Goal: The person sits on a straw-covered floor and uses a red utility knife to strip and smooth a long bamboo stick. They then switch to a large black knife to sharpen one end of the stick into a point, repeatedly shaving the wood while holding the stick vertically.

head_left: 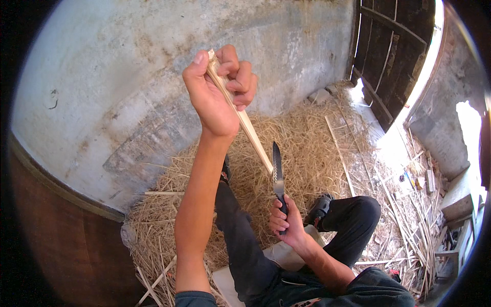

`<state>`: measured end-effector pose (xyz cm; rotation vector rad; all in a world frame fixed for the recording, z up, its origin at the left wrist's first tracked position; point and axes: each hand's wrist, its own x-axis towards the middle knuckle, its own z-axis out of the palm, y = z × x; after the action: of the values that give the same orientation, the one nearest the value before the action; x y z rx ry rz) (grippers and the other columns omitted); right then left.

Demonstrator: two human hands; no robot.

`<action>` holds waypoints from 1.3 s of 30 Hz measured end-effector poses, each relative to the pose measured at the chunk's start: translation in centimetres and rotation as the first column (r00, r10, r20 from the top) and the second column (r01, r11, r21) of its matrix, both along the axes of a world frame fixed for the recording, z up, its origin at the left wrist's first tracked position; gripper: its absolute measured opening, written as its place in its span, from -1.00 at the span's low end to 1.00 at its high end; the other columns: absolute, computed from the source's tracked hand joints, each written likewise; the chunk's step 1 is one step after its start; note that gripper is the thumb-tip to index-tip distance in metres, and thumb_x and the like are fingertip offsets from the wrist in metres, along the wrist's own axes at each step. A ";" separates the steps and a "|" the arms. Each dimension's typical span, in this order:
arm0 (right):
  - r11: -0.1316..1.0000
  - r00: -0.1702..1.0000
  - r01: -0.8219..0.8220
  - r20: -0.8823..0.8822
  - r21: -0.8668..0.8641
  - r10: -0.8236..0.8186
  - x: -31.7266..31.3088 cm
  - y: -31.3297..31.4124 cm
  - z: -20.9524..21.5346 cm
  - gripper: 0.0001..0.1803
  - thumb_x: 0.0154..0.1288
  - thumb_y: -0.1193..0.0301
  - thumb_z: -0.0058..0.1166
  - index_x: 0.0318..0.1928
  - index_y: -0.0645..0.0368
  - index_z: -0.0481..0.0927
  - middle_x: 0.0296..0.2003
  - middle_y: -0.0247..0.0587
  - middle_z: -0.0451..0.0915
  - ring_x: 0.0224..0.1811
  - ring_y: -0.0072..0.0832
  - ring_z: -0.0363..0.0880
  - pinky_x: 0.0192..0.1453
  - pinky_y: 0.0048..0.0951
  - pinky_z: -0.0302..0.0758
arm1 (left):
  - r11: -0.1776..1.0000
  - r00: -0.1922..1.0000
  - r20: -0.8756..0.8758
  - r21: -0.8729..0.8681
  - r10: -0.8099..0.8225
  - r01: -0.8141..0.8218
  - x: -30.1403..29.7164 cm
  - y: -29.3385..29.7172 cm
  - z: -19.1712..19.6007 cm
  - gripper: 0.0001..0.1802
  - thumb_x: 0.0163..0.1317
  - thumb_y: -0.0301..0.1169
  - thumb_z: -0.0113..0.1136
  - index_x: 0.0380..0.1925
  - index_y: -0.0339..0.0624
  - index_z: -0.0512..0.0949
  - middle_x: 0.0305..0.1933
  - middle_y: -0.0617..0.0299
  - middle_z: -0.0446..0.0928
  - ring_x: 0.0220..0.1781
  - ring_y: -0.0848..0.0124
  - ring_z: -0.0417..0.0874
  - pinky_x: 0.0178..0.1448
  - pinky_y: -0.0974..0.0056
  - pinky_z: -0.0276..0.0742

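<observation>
My left hand (pixel 221 84) is raised in front of the wall, its fingers wrapped round the upper part of a pale split wooden strip (pixel 250 131). The strip slants down to the right, and its lower end comes close to a knife (pixel 277 166) with a dark blade and black handle. Whether blade and strip touch, I cannot tell. Lower and to the right, my right hand (pixel 289 222) grips the knife by its handle, with the blade pointing up.
Straw and shavings (pixel 302 138) cover the floor round my legs. Long thin strips (pixel 340 156) lie on the right. A stained plaster wall (pixel 128 77) rises ahead, a dark wooden door (pixel 394 51) stands at the far right, and a brown panel (pixel 61 240) is at the left.
</observation>
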<state>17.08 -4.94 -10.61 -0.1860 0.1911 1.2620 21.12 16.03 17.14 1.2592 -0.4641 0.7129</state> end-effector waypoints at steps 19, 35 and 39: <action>0.695 0.769 0.462 0.639 -0.551 -0.006 4.8 -8.3 -8.0 -0.70 0.66 0.15 -0.15 -0.11 0.13 0.44 -0.54 -0.41 0.33 -0.65 -0.56 0.28 -0.52 -0.46 0.29 | 0.854 0.855 0.014 -0.044 0.519 -0.518 -2.8 3.8 5.9 -0.53 0.49 0.16 -0.34 -0.47 0.10 0.11 -0.63 0.41 0.02 -0.69 0.55 -0.01 -0.62 0.37 -0.11; 0.663 0.674 0.474 0.723 -0.579 0.150 3.3 -4.9 -10.2 -0.64 0.64 0.13 -0.09 -0.08 0.22 0.50 -0.48 -0.39 0.36 -0.63 -0.57 0.36 -0.54 -0.47 0.31 | 0.878 0.879 -0.011 -0.044 0.476 -0.476 -0.4 4.2 2.5 -0.54 0.49 0.09 -0.30 -0.51 0.08 0.11 -0.66 0.40 0.02 -0.70 0.52 -0.04 -0.64 0.33 -0.14; 0.625 0.553 0.590 0.820 -0.512 0.149 4.2 -1.9 -11.9 -0.66 0.64 0.17 -0.07 -0.05 0.23 0.51 -0.46 -0.41 0.37 -0.60 -0.60 0.38 -0.50 -0.49 0.35 | 0.925 0.925 -0.026 0.012 0.380 -0.380 0.7 3.8 1.6 -0.53 0.47 0.13 -0.32 -0.52 0.11 0.09 -0.68 0.41 0.01 -0.70 0.52 -0.04 -0.63 0.33 -0.17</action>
<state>21.30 -6.80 -22.56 -1.4365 -0.0843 0.6004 21.80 19.84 18.78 1.3804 -0.1973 1.0200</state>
